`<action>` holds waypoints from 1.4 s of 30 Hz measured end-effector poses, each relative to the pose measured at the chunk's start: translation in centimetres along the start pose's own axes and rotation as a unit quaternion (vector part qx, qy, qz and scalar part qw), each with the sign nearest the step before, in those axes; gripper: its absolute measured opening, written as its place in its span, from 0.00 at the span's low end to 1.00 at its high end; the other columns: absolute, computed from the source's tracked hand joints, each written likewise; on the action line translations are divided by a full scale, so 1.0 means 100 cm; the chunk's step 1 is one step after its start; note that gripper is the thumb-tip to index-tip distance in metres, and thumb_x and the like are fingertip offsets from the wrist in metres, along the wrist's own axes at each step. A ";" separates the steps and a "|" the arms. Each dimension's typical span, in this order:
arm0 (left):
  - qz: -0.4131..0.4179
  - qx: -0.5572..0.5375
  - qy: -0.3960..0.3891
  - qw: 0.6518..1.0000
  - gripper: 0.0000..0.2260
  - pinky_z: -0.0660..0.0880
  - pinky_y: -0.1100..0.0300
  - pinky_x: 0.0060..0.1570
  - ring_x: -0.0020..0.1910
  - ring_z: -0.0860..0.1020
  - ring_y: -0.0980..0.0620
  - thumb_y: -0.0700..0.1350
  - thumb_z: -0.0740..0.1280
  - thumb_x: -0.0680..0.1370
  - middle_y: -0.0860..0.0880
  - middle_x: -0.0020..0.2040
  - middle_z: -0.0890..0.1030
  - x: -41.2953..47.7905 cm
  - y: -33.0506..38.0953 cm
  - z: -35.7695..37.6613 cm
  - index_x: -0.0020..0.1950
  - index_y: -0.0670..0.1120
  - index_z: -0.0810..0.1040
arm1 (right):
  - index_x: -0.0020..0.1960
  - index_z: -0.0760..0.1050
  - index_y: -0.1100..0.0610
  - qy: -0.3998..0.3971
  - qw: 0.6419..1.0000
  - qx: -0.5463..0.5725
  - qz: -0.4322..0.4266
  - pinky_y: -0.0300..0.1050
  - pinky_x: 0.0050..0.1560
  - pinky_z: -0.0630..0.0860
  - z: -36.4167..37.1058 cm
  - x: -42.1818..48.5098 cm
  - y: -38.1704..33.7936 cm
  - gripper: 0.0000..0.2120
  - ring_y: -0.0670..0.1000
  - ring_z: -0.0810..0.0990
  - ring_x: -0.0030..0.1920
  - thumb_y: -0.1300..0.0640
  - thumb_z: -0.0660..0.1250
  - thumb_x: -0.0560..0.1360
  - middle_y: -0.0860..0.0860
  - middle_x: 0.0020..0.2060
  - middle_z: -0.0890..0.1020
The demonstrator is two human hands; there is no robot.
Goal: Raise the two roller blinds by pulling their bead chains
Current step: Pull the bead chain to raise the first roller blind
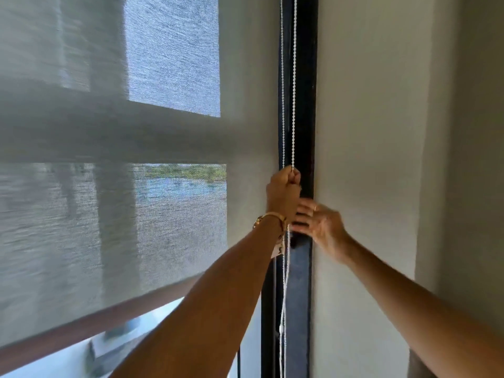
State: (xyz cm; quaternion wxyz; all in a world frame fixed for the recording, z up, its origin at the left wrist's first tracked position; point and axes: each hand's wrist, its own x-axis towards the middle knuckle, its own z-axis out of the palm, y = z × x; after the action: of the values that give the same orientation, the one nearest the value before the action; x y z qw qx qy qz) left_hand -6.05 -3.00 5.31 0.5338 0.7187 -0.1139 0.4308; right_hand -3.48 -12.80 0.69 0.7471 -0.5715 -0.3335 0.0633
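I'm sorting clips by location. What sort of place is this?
Probably a room in a home or flat, at a large window: a sheer roller blind, a dark window frame against a plain wall, and water with greenery outside.

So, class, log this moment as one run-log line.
left hand: fist shut on bead chain | right hand: open, below | roller blind: bottom bar partly raised
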 end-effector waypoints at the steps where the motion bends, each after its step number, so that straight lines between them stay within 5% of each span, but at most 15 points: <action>1: -0.003 0.000 0.001 1.000 0.16 0.65 0.62 0.32 0.30 0.66 0.53 0.28 0.52 0.70 0.51 0.28 0.67 -0.004 -0.003 -0.001 0.30 0.48 0.63 | 0.59 0.74 0.60 0.009 1.000 0.023 -0.018 0.55 0.59 0.75 0.000 0.009 -0.017 0.24 0.59 0.80 0.54 0.58 0.57 0.64 0.59 0.54 0.80; 8: -0.069 -0.065 -0.041 0.995 0.12 0.58 0.62 0.27 0.29 0.61 0.55 0.31 0.51 0.66 0.51 0.29 0.63 -0.049 -0.034 0.026 0.32 0.48 0.63 | 0.66 0.70 0.62 0.022 0.994 0.038 -0.098 0.52 0.57 0.77 0.029 0.059 -0.117 0.19 0.54 0.81 0.49 0.54 0.53 0.81 0.55 0.50 0.82; 12: -0.124 -0.076 -0.051 0.988 0.15 0.57 0.66 0.21 0.24 0.60 0.57 0.32 0.52 0.67 0.56 0.24 0.65 -0.081 -0.061 0.039 0.29 0.52 0.64 | 0.66 0.69 0.57 0.074 0.986 -0.081 -0.127 0.44 0.41 0.79 0.040 0.068 -0.137 0.19 0.50 0.82 0.42 0.48 0.50 0.82 0.52 0.49 0.82; 15: -0.152 -0.077 -0.046 0.984 0.11 0.55 0.63 0.26 0.28 0.59 0.54 0.35 0.51 0.61 0.55 0.26 0.64 -0.102 -0.080 0.038 0.28 0.51 0.64 | 0.61 0.71 0.55 0.149 0.966 -0.116 -0.174 0.36 0.25 0.66 0.046 0.071 -0.142 0.15 0.44 0.71 0.28 0.53 0.49 0.82 0.49 0.37 0.78; 18: -0.156 -0.068 -0.044 0.984 0.09 0.53 0.59 0.29 0.31 0.59 0.49 0.36 0.51 0.59 0.50 0.30 0.63 -0.121 -0.094 0.034 0.29 0.50 0.62 | 0.45 0.75 0.55 0.163 0.956 -0.125 -0.209 0.34 0.20 0.59 0.046 0.074 -0.122 0.16 0.41 0.63 0.22 0.63 0.49 0.78 0.48 0.28 0.69; 21: -0.173 -0.070 -0.069 0.980 0.08 0.53 0.63 0.27 0.29 0.58 0.50 0.36 0.50 0.59 0.48 0.30 0.60 -0.136 -0.101 0.027 0.30 0.49 0.60 | 0.35 0.67 0.53 0.156 0.964 -0.071 -0.202 0.33 0.20 0.53 0.045 0.067 -0.096 0.16 0.42 0.58 0.20 0.67 0.48 0.73 0.49 0.26 0.63; 28: -0.286 -0.112 -0.177 0.935 0.12 0.66 0.65 0.23 0.24 0.71 0.53 0.33 0.52 0.67 0.45 0.32 0.76 -0.156 -0.114 0.004 0.40 0.41 0.73 | 0.33 0.64 0.52 0.120 0.979 -0.009 -0.165 0.33 0.20 0.53 0.044 0.053 -0.036 0.18 0.43 0.56 0.21 0.59 0.50 0.81 0.46 0.23 0.62; 31: -0.276 -0.178 -0.167 0.930 0.18 0.76 0.60 0.37 0.37 0.80 0.49 0.46 0.60 0.70 0.46 0.40 0.84 -0.140 -0.109 -0.001 0.54 0.38 0.78 | 0.32 0.63 0.52 0.121 0.980 -0.013 -0.158 0.32 0.21 0.52 0.042 0.050 -0.024 0.18 0.44 0.55 0.21 0.60 0.50 0.81 0.48 0.24 0.60; 35: -0.200 -0.217 -0.092 0.951 0.20 0.76 0.47 0.54 0.48 0.80 0.43 0.50 0.56 0.72 0.41 0.49 0.84 -0.083 -0.075 -0.010 0.56 0.43 0.80 | 0.30 0.63 0.51 0.160 0.970 -0.043 -0.176 0.32 0.21 0.54 0.035 0.046 -0.016 0.20 0.42 0.57 0.20 0.65 0.50 0.79 0.45 0.22 0.62; 39: -0.111 -0.176 -0.071 0.976 0.23 0.80 0.63 0.42 0.42 0.82 0.53 0.55 0.52 0.81 0.41 0.49 0.82 -0.018 -0.025 -0.008 0.61 0.41 0.76 | 0.29 0.68 0.49 0.204 0.949 -0.116 -0.208 0.39 0.29 0.64 0.028 0.045 -0.001 0.19 0.46 0.66 0.28 0.67 0.53 0.75 0.46 0.25 0.69; 42: -0.103 -0.177 -0.053 0.977 0.23 0.78 0.61 0.39 0.43 0.79 0.51 0.55 0.51 0.82 0.45 0.51 0.79 0.022 0.014 -0.002 0.64 0.40 0.72 | 0.29 0.67 0.50 0.190 0.962 -0.086 -0.177 0.36 0.24 0.56 0.030 0.039 0.010 0.18 0.44 0.60 0.23 0.65 0.53 0.75 0.45 0.23 0.65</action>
State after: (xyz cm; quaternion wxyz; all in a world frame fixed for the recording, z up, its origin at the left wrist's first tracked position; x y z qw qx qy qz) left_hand -5.72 -2.77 7.90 0.6873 0.6425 -0.1416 0.3079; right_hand -1.92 -8.23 1.82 0.7442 -0.5670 -0.2854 -0.2082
